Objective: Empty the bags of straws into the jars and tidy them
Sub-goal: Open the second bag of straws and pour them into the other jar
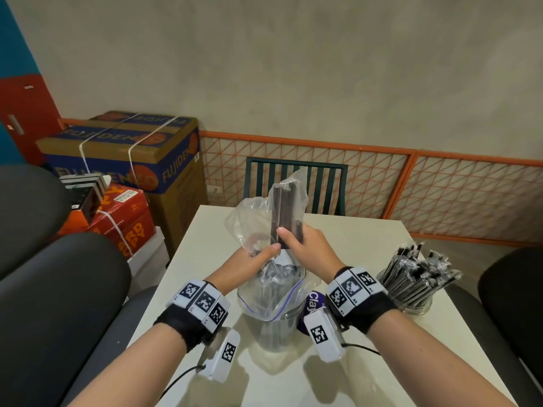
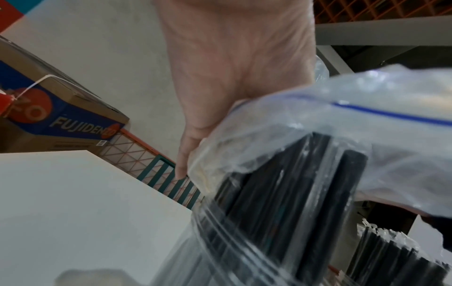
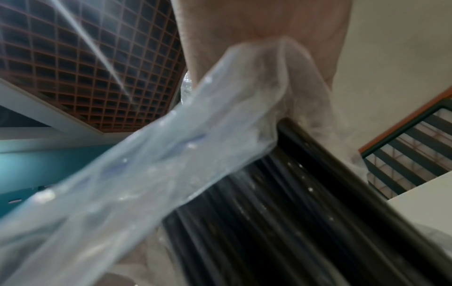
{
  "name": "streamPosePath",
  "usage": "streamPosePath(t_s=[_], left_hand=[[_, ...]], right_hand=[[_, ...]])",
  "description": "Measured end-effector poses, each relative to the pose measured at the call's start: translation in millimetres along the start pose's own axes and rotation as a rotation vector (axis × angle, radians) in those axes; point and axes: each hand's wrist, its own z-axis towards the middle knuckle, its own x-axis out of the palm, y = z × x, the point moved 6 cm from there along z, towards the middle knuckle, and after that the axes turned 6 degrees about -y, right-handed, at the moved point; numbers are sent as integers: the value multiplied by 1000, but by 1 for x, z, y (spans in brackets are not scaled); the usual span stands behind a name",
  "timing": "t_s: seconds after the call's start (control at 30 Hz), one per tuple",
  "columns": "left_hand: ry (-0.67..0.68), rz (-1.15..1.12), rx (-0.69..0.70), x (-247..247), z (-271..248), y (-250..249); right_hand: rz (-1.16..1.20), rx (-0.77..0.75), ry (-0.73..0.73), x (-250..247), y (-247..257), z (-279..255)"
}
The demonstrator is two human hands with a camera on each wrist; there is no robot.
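Filling most of the lower view, a white surface (image 1: 338,377) carries the work, with dark padded seats at either side and a green slatted chair (image 1: 296,183) at its far edge. Stacked cardboard boxes (image 1: 129,154) printed with a blue brand band stand off to the left against the wall. Near the middle of the surface stands a clear jar (image 1: 271,327), and a clear zip bag (image 1: 264,230) with a blue seal line is upended over it, its mouth draped round the jar's rim. Inside the bag a bundle of dark straws (image 1: 283,212) stands nearly upright, its lower ends reaching into the jar. A second jar (image 1: 417,306) sits to the right, well apart, already crowded with wrapped dark straws (image 1: 417,274) fanning out of its top. A purple label lies just beside the first jar; its text is partly hidden. The right hand (image 1: 308,245) wraps its fingers and thumb round the straw bundle through the plastic. The left hand (image 1: 252,259) grips the bag's loose plastic on the left, thumb pointing towards the bundle. Both wrists wear black straps with square-patterned markers.
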Motion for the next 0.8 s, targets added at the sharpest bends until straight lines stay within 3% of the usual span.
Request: streamPosePath(t_s=[0.17, 0.37, 0.53, 0.6, 0.8], left_hand=[[-77, -87, 80, -17, -8, -38], [-157, -131, 187, -27, -11, -63], [-42, -14, 83, -9, -7, -40], [-89, -18, 60, -13, -9, -41], [-254, -48, 192, -31, -4, -66]], right_hand=[[155, 10, 82, -8, 3, -2], [416, -17, -97, -37, 19, -6], [114, 70, 16, -13, -3, -10], [90, 53, 24, -17, -3, -7], [182, -75, -88, -43, 34, -1]])
